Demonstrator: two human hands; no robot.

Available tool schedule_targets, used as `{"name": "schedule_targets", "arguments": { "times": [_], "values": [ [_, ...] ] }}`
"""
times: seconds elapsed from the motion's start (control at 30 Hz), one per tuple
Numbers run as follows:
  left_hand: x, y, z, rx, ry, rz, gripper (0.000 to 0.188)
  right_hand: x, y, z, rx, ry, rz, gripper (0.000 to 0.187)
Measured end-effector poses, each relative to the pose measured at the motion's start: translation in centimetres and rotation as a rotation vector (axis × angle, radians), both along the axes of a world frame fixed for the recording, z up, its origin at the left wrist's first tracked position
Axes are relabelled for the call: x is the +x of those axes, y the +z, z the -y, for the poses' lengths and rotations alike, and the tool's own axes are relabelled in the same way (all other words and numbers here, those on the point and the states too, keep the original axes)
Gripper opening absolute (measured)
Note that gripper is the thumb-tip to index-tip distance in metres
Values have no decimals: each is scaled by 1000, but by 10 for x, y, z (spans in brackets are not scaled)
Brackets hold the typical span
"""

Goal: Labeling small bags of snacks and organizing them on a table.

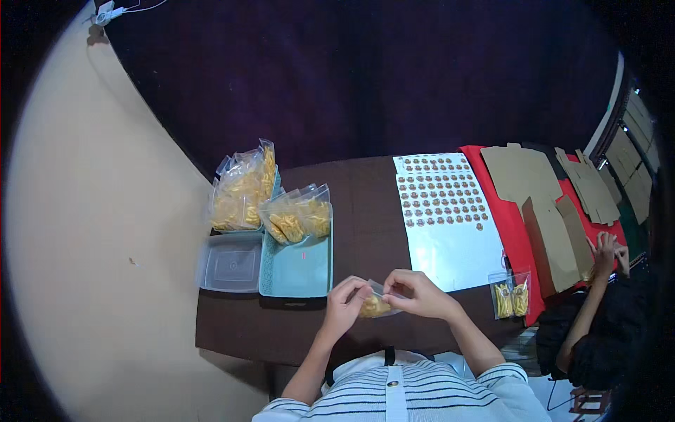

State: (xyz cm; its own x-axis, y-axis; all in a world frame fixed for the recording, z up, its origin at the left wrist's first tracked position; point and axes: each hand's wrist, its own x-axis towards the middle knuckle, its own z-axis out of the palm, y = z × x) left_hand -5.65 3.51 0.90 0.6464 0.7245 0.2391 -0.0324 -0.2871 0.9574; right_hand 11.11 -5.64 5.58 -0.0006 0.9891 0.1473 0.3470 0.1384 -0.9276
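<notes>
Near the table's front edge, my left hand and my right hand pinch a small clear plastic pouch of yellow snack pieces between them. The fingers of each hand are closed on the pouch's upper part and hide some of it. To its left stands a light blue tray, with several filled pouches piled at its far end. Right of my hands lies a white sheet of small round stickers, in rows on its far part and bare backing on its near part.
More filled pouches heap up behind a clear lidded container at far left. Two pouches lie beside the sheet's near right corner. On a red cloth are an open cardboard box and flat cardboard; a co-worker's hands are there.
</notes>
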Motion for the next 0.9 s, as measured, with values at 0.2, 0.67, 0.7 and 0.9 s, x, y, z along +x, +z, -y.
{"name": "schedule_targets", "arguments": {
  "times": [0.2, 0.67, 0.7, 0.9],
  "values": [
    [7, 3, 9, 73, -42, 17, 14, -9, -1, -3, 18, -29, 70, 19],
    [0, 2, -4, -4, 181, 158, 18, -7, -3, -2, 12, -29, 53, 17],
    [-2, 4, -7, 3, 185, 142, 18, -6, -3, -1, -15, -25, 44, 16],
    [-8, -1, -17, 26, 214, 139, 20, -7, -1, -1, 11, -37, 16, 19]
  ]
}}
